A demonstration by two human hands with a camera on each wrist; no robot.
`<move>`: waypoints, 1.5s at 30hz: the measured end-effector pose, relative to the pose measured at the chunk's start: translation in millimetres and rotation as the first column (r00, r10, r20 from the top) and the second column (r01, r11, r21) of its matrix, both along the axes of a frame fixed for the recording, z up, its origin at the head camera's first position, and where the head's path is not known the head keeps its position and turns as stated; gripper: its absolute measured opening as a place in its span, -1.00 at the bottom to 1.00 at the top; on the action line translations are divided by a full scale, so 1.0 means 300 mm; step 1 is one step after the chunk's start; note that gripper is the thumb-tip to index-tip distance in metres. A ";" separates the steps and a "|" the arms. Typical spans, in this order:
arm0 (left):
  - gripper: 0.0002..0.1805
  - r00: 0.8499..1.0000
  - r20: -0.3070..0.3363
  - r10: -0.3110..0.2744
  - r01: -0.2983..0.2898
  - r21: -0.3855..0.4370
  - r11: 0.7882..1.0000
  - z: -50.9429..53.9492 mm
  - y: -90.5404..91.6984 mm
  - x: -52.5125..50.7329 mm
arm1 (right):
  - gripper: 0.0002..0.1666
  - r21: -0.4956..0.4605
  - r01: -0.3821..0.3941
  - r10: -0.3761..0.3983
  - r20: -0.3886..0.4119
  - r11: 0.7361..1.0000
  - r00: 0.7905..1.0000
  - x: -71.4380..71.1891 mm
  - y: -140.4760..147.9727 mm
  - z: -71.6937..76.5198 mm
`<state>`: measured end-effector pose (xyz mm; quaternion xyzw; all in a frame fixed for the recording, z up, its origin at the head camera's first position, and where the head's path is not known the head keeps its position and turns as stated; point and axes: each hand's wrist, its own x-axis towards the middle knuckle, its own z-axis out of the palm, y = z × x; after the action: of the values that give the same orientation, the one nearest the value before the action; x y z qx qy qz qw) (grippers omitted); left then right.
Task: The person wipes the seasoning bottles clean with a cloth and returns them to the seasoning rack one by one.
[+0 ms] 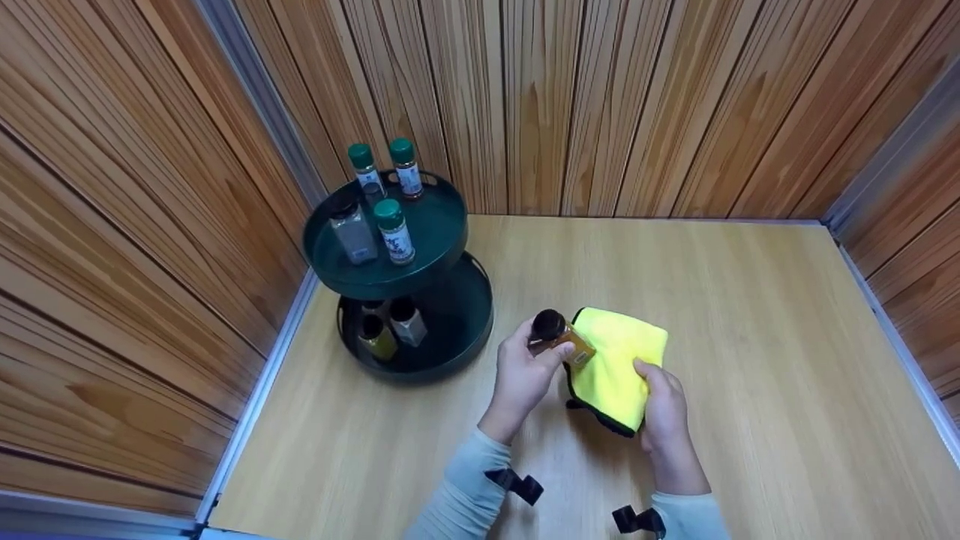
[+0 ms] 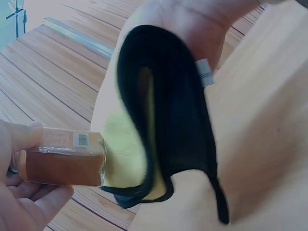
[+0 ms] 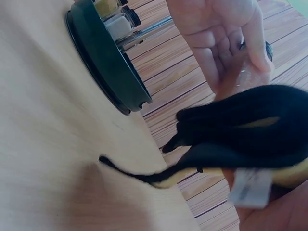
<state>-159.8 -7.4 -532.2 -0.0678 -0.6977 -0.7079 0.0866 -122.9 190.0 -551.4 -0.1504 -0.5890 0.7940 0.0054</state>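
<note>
My left hand [image 1: 521,379] grips a small spice jar [image 1: 582,352] with a dark lid, tilted, its base turned toward the cloth. Reddish-brown powder fills the jar [image 2: 65,166], and a barcode label shows on its side in the left wrist view. A folded yellow cloth [image 1: 619,360] with black trim is pinched along its right side by my right hand [image 1: 666,409]. The jar's base meets the cloth's left part. From the right wrist, the cloth's dark folded edge [image 3: 231,127] and white tag [image 3: 250,187] hide much of the right hand.
On the left stands a two-tier dark green round rack. Its upper tray [image 1: 442,225] bears several jars, including a green-capped jar [image 1: 395,232] and a larger dark-lidded jar [image 1: 352,232]. More dark-lidded jars sit in the lower tray [image 1: 469,322]. Wood-panel walls [image 1: 540,105] enclose the table [image 1: 750,315].
</note>
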 end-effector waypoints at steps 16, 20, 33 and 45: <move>-0.52 0.995 0.050 0.085 -0.073 -0.207 0.976 0.017 -0.070 -0.029 | -0.65 0.036 0.000 -0.001 0.023 0.999 1.000 -0.002 0.027 -0.009; -0.51 0.991 0.086 0.100 -0.076 -0.245 0.966 0.020 -0.088 -0.038 | -0.65 0.037 0.008 -0.009 0.024 0.999 1.000 -0.002 0.027 -0.010; -0.56 0.987 0.045 0.154 -0.128 -0.357 0.925 0.024 -0.182 -0.076 | -0.64 0.062 -0.016 0.015 0.015 0.998 1.000 -0.001 0.021 -0.005; -0.46 0.979 0.031 0.204 -0.172 -0.422 0.890 0.028 -0.261 -0.107 | -0.66 0.053 -0.008 0.006 0.026 0.999 1.000 0.000 0.025 -0.002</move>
<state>-191.9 -85.9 -523.8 0.0093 -0.8387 -0.5329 0.1124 -122.8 197.6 -552.1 -0.1583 -0.6105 0.7760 -0.0010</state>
